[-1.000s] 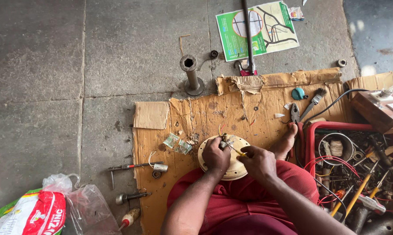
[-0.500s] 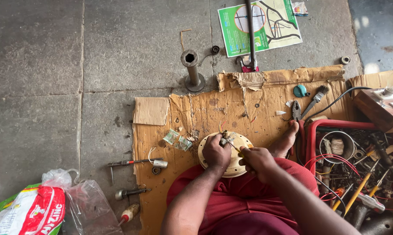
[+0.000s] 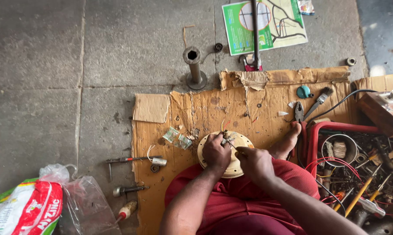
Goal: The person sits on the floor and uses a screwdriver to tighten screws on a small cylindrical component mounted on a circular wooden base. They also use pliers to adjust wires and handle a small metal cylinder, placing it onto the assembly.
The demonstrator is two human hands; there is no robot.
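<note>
Nothing has shifted: left hand [image 3: 216, 153] grips the disc's [image 3: 238, 167] hub at 12 o'clock; right hand [image 3: 255, 162] pinches a thin tool; steady it.

round cream metal disc [image 3: 235, 167] (ring of small holes) flat on cardboard, thin tool [image 3: 232, 146] over its hub

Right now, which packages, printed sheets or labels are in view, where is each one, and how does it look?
Printed sheet: floor, top centre; rectangular, green border, pale map-like drawing.
Sack: bottom left corner; bulging, red, white and green.
Clear plastic bag: beside the sack; crumpled, transparent.
Small packet: top edge, right of the sheet; colourful, partly cut off.
</note>
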